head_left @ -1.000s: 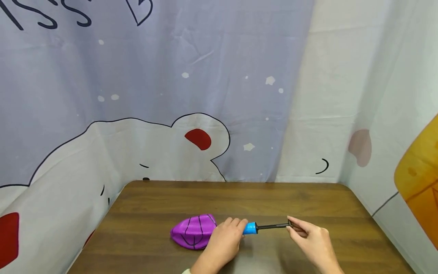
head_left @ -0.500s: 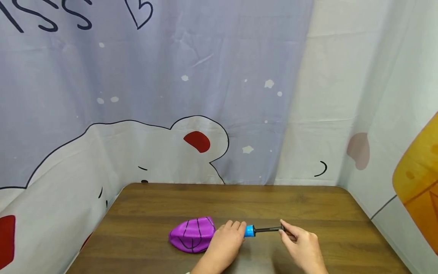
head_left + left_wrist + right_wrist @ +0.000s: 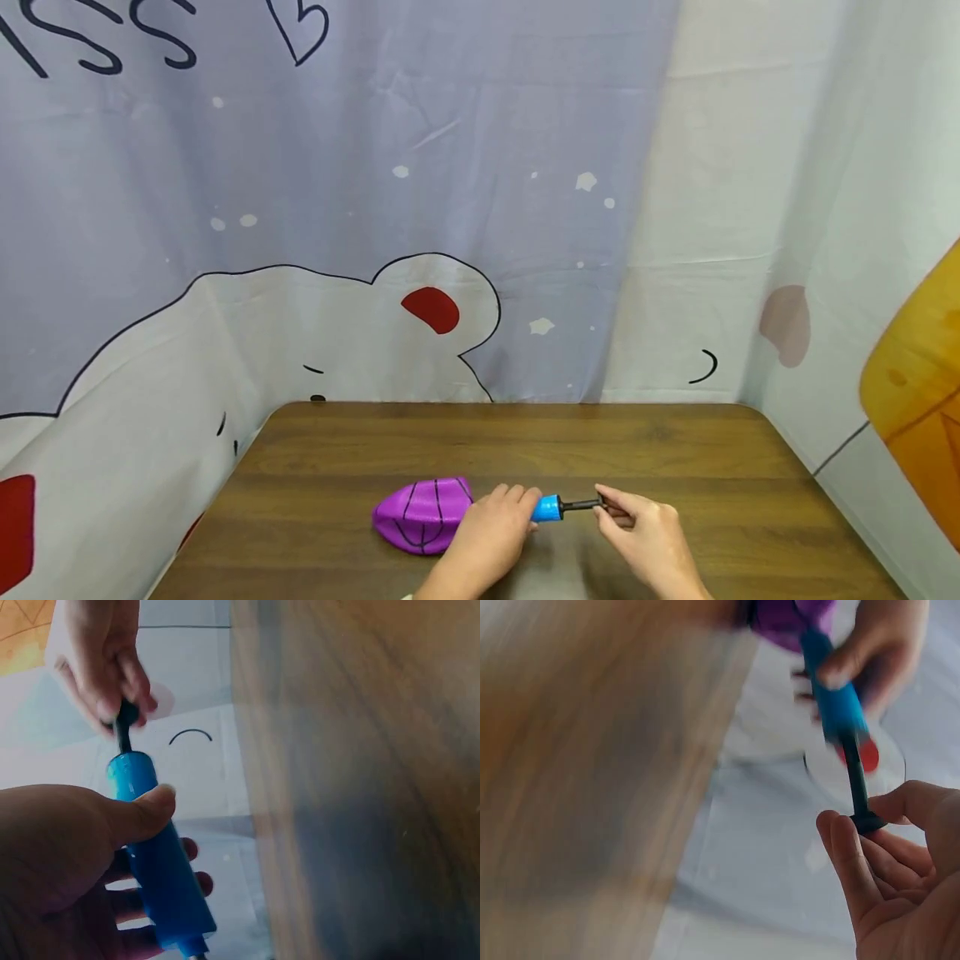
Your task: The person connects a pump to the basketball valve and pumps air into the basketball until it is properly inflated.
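at the bottom centre of the head view, the left hand (image 3: 491, 533) grips the blue pump (image 3: 549, 507), its thumb laid over the barrel and its fingers curled round behind, small gaps between them in the left wrist view. just right of it, the right hand (image 3: 647, 533) pinches the end of the black rod (image 3: 579, 505) between thumb and fingertips; a short length of rod shows outside the barrel. left of the left hand lies the slack purple ball (image 3: 423, 515) with black lines, on the wooden table (image 3: 337, 446); whether the pump's tip enters it cannot be told. a printed curtain (image 3: 337, 167) fills the upper frame.
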The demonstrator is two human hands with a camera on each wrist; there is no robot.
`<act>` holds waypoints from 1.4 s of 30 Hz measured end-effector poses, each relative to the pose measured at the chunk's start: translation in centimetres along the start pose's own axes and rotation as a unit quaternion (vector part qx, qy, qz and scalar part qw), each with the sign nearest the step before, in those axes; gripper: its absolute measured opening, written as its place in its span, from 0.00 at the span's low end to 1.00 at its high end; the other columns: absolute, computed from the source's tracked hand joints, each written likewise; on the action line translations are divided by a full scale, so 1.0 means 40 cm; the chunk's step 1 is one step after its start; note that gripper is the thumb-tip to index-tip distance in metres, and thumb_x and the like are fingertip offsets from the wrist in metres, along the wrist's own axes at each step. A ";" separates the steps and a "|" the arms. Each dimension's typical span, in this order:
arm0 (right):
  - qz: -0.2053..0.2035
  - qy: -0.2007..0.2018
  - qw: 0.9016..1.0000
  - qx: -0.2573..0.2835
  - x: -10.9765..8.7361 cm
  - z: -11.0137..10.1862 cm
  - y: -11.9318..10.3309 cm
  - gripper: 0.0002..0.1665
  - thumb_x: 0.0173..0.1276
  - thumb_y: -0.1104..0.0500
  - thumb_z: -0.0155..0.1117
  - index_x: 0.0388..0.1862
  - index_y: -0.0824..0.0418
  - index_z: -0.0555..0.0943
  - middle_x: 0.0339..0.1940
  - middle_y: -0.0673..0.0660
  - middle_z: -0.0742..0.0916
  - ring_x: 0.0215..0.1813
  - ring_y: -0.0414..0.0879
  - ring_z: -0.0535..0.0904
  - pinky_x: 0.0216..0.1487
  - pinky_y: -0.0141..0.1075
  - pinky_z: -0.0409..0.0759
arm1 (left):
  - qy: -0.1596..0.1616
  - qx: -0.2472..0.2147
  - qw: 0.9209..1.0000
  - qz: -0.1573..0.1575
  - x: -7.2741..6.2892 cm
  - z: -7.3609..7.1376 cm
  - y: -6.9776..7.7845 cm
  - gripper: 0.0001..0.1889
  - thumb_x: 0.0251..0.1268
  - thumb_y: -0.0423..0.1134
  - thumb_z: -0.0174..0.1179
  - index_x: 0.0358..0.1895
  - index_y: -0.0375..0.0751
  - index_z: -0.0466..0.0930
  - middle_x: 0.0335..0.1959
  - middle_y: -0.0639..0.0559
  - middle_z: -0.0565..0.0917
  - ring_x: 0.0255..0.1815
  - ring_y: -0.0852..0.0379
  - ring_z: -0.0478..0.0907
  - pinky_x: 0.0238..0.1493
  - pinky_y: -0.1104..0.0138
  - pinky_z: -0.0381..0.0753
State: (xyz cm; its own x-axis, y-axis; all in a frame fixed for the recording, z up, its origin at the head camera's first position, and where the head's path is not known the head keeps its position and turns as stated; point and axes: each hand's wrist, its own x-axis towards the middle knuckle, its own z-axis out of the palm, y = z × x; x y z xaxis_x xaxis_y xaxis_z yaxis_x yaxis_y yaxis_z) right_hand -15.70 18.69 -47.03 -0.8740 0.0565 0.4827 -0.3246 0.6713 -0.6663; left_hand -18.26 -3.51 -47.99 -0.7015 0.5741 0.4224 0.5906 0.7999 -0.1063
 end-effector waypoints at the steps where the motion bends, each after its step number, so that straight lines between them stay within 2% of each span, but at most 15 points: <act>1: 0.004 0.007 1.000 -0.009 0.002 -0.018 0.008 0.15 0.55 0.69 0.76 0.44 0.61 0.90 0.31 0.54 0.92 0.28 0.30 0.85 0.29 0.20 0.81 | -0.003 -0.006 1.000 -0.001 0.000 -0.002 -0.001 0.20 0.59 0.48 0.72 0.53 0.50 0.80 0.39 0.58 0.84 0.37 0.60 0.79 0.32 0.70 0.81; 6: 0.030 0.017 0.999 -0.037 0.005 -0.100 0.039 0.15 0.60 0.66 0.75 0.47 0.60 0.90 0.35 0.54 0.92 0.31 0.30 0.86 0.31 0.17 0.79 | -0.008 -0.022 1.000 -0.009 0.002 0.002 -0.007 0.20 0.60 0.48 0.71 0.54 0.50 0.80 0.39 0.58 0.83 0.37 0.61 0.79 0.31 0.71 0.80; 10: 0.022 0.021 0.999 -0.045 0.003 -0.120 0.046 0.15 0.60 0.66 0.74 0.47 0.61 0.90 0.36 0.55 0.92 0.31 0.29 0.85 0.30 0.17 0.78 | -0.011 -0.018 1.000 -0.012 0.000 0.003 -0.004 0.20 0.60 0.48 0.71 0.54 0.50 0.80 0.39 0.58 0.83 0.37 0.61 0.78 0.31 0.71 0.80; 14: -0.002 0.045 0.997 -0.058 -0.002 -0.092 0.041 0.15 0.59 0.68 0.74 0.46 0.62 0.90 0.33 0.55 0.92 0.29 0.26 0.83 0.28 0.18 0.78 | -0.004 0.010 1.000 -0.005 0.001 -0.002 0.006 0.19 0.60 0.48 0.71 0.51 0.46 0.80 0.37 0.57 0.83 0.36 0.59 0.78 0.32 0.70 0.80; 19: -0.058 0.076 0.993 -0.067 -0.012 -0.025 0.015 0.15 0.53 0.71 0.77 0.42 0.64 0.91 0.28 0.54 0.91 0.26 0.28 0.84 0.25 0.19 0.78 | 0.005 0.043 0.999 0.005 0.004 0.000 0.020 0.18 0.61 0.50 0.70 0.49 0.43 0.81 0.37 0.55 0.84 0.37 0.58 0.79 0.32 0.68 0.82; 22: -0.098 0.073 0.991 -0.057 -0.017 0.020 -0.004 0.16 0.50 0.71 0.79 0.41 0.65 0.91 0.27 0.55 0.91 0.25 0.29 0.83 0.25 0.19 0.78 | 0.010 0.053 0.999 0.010 0.004 0.003 0.023 0.20 0.61 0.51 0.71 0.50 0.43 0.81 0.38 0.55 0.84 0.37 0.58 0.79 0.33 0.68 0.82; 26: -0.125 0.060 0.990 -0.040 -0.020 0.065 -0.017 0.17 0.48 0.72 0.79 0.40 0.66 0.90 0.26 0.54 0.91 0.25 0.28 0.83 0.25 0.18 0.78 | 0.020 0.059 0.998 0.021 0.004 0.006 0.020 0.21 0.58 0.51 0.73 0.50 0.44 0.83 0.39 0.56 0.85 0.37 0.59 0.80 0.33 0.68 0.82; 31: -0.112 0.055 0.992 -0.033 -0.017 0.054 -0.004 0.18 0.47 0.74 0.79 0.40 0.64 0.90 0.28 0.52 0.91 0.26 0.28 0.83 0.27 0.19 0.79 | 0.023 0.044 0.998 0.027 0.004 0.006 0.009 0.21 0.57 0.49 0.73 0.51 0.47 0.82 0.39 0.58 0.85 0.38 0.61 0.80 0.34 0.69 0.83; 34: -0.082 0.046 0.995 -0.041 -0.008 0.012 0.013 0.18 0.50 0.73 0.77 0.42 0.63 0.90 0.31 0.53 0.91 0.27 0.30 0.84 0.28 0.18 0.79 | 0.020 0.037 0.999 0.022 0.005 0.006 0.000 0.20 0.58 0.49 0.72 0.51 0.48 0.81 0.39 0.58 0.84 0.38 0.61 0.80 0.34 0.70 0.82; 38: -0.020 0.028 0.998 -0.051 0.002 -0.058 0.037 0.16 0.57 0.70 0.74 0.46 0.62 0.90 0.34 0.55 0.92 0.29 0.33 0.86 0.29 0.19 0.80 | 0.017 0.033 0.999 0.012 0.003 0.002 -0.008 0.20 0.58 0.48 0.72 0.52 0.48 0.80 0.39 0.58 0.84 0.37 0.61 0.79 0.34 0.71 0.81; 42: -0.001 0.026 0.998 -0.064 0.003 -0.101 0.053 0.15 0.60 0.68 0.74 0.47 0.61 0.90 0.36 0.56 0.92 0.30 0.33 0.87 0.30 0.18 0.79 | 0.013 0.027 0.999 0.011 0.002 0.002 -0.007 0.20 0.59 0.48 0.71 0.53 0.48 0.80 0.39 0.58 0.84 0.37 0.61 0.79 0.34 0.71 0.81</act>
State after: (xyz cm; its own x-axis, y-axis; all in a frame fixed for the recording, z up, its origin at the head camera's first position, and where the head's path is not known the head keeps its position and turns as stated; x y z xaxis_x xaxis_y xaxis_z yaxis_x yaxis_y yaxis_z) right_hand -15.03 23.12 -46.08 -0.8523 0.0900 0.5153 -0.2756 0.7599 -0.5887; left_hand -18.52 -3.69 -48.01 -0.6771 0.5874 0.4433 0.5832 0.7957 -0.1636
